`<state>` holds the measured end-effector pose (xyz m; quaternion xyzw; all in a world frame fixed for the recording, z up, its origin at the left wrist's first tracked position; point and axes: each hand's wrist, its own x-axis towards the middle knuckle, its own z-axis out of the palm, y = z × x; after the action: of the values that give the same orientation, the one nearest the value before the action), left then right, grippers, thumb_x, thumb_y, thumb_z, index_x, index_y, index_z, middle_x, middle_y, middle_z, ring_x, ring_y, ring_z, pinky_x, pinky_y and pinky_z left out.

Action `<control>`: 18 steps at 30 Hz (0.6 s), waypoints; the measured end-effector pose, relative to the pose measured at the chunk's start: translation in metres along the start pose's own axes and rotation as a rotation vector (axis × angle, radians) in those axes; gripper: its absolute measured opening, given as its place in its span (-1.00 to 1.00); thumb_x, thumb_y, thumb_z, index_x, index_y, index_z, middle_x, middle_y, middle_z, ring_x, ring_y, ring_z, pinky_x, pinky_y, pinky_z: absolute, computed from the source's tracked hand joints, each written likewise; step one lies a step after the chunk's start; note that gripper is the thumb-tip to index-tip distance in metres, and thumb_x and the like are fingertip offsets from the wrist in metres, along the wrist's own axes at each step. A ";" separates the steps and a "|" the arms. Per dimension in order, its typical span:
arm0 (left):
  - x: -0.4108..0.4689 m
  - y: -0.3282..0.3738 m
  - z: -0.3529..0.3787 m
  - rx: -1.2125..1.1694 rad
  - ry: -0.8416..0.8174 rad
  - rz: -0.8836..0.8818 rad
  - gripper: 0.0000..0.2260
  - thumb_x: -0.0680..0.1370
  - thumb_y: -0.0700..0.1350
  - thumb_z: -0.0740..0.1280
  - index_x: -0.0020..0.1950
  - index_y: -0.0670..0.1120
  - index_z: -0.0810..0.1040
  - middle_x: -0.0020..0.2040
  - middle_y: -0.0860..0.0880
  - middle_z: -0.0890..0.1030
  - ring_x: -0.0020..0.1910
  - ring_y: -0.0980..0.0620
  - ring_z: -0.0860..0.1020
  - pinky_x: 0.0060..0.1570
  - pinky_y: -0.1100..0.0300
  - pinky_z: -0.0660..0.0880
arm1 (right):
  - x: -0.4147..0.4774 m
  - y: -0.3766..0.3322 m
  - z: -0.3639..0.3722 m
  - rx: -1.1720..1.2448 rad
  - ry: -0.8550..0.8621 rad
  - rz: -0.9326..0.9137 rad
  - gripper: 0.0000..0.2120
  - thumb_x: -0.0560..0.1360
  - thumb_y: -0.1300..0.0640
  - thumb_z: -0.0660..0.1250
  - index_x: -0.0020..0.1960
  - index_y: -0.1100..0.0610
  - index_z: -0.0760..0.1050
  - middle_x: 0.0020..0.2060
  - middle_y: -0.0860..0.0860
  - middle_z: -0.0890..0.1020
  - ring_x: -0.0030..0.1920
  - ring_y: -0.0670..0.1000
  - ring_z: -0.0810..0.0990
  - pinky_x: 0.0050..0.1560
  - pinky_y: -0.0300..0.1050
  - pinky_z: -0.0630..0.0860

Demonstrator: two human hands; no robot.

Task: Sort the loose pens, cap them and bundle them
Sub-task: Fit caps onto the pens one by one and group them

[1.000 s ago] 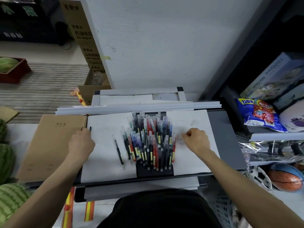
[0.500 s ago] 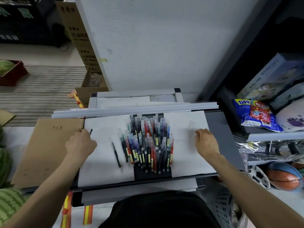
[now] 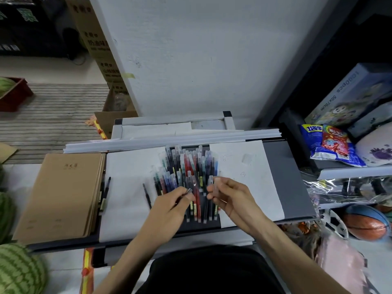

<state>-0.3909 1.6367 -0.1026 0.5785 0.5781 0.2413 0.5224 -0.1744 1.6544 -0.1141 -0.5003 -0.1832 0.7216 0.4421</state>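
Observation:
A pile of several coloured pens [image 3: 186, 166], most with clear caps, lies in the middle of the grey desk [image 3: 286, 179] between two white sheets. Above the pile's near end my left hand [image 3: 169, 209] grips a dark uncapped pen [image 3: 186, 192], its tip pointing right. My right hand [image 3: 231, 198] pinches a clear cap [image 3: 216, 183] just right of that tip, a short gap apart. One black pen [image 3: 147, 196] lies alone on the left sheet [image 3: 131, 166]. Two more dark pens [image 3: 105, 192] lie beside the brown notebooks.
A stack of brown notebooks [image 3: 61, 194] covers the desk's left part. White strips [image 3: 169, 140] run along the far edge. Watermelons [image 3: 19, 270] sit at the near left. Snack bags [image 3: 326, 143], boxes and a basketball [image 3: 367, 223] fill shelves on the right.
Both hands have moved from the desk's sides to the middle above the pile. My left hand now holds a dark pen and my right a clear cap, brought close together.

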 end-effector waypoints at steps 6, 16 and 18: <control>-0.011 0.026 0.002 -0.023 0.042 0.105 -0.77 0.73 0.08 0.20 0.05 0.10 0.63 -0.44 0.05 0.38 -0.46 0.07 0.32 -0.39 0.25 0.29 | -0.022 -0.015 0.027 0.174 -0.092 -0.070 -0.71 0.64 0.29 0.30 0.34 0.20 0.58 0.18 0.29 0.68 0.16 0.20 0.72 0.03 -0.13 0.67; -0.014 0.031 -0.002 0.057 0.060 0.190 -0.78 0.74 0.09 0.20 0.03 0.10 0.61 -0.43 0.03 0.42 -0.45 0.13 0.34 -0.38 0.19 0.33 | -0.031 -0.021 0.047 0.119 -0.143 -0.171 -0.81 0.62 0.21 0.34 0.21 0.18 0.60 0.16 0.31 0.68 0.19 0.28 0.70 0.06 -0.11 0.67; -0.013 0.029 -0.004 0.077 0.066 0.198 -0.77 0.73 0.10 0.20 0.04 0.11 0.62 -0.43 0.05 0.46 -0.45 0.13 0.38 -0.40 0.27 0.31 | -0.032 -0.020 0.049 0.036 -0.157 -0.238 -0.83 0.61 0.21 0.35 0.19 0.18 0.60 0.12 0.30 0.70 0.16 0.26 0.71 0.03 -0.13 0.66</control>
<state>-0.3847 1.6320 -0.0714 0.6442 0.5437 0.2882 0.4542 -0.2053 1.6482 -0.0608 -0.4092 -0.2622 0.7041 0.5178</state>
